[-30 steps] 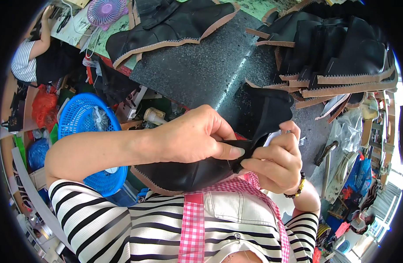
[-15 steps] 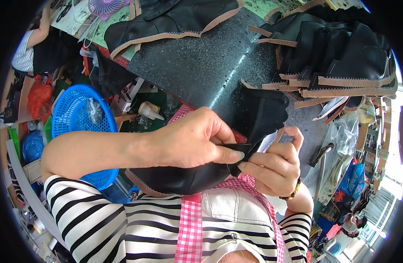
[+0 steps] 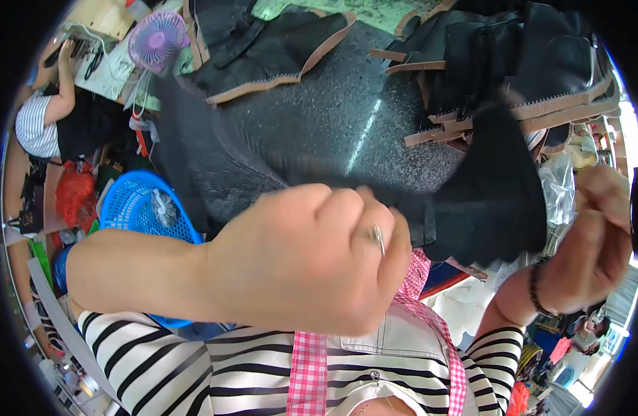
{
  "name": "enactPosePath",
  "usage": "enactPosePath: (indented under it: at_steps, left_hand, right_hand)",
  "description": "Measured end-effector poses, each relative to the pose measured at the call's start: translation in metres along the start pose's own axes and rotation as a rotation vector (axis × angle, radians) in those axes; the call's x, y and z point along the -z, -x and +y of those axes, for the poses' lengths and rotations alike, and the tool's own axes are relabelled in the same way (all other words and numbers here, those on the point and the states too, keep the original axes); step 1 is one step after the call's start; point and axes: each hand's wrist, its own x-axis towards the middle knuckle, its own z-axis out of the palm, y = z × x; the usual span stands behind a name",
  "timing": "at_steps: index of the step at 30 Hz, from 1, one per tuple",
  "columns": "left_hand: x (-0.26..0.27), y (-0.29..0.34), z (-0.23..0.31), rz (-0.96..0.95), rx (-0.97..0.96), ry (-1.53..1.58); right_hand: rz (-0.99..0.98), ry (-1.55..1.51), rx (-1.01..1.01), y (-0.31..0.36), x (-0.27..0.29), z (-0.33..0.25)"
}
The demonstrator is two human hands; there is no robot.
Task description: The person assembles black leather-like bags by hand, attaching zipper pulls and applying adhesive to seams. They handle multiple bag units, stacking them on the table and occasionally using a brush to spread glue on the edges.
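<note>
The workpiece (image 3: 496,197) is black, the strap (image 3: 308,371) pink-checked, the basket (image 3: 130,202) blue.

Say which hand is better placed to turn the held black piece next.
Probably the left hand; it grips the black piece, while the right hand seems apart, off to the side.

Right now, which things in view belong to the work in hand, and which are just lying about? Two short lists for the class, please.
In the work: black piece, gripped in the left hand; probably also the pile of black pieces, upper right, and the table beneath it.

Apparently just lying about: fan; blue basket; red bag; clear bag.
</note>
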Motion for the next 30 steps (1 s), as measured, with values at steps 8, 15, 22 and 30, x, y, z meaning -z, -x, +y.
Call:
enactPosePath:
  at_steps: [8, 15, 22, 30]
  left_hand:
    - [-0.132, 0.053, -0.023, 0.043, -0.184, -0.272]
    - [-0.150, 0.063, -0.022, 0.075, -0.055, -0.076]
    - [-0.148, 0.058, -0.026, 0.045, -0.076, -0.026]
    - [-0.148, 0.057, -0.026, -0.018, -0.068, 0.001]
  right_hand:
    - [-0.753, 0.291, -0.341, 0.045, -0.085, 0.086]
    - [-0.761, 0.091, -0.766, 0.054, -0.109, 0.129]
    - [-0.760, -0.020, -0.959, 0.050, -0.109, 0.127]
    - [-0.784, 0.057, -1.008, 0.046, -0.116, 0.126]
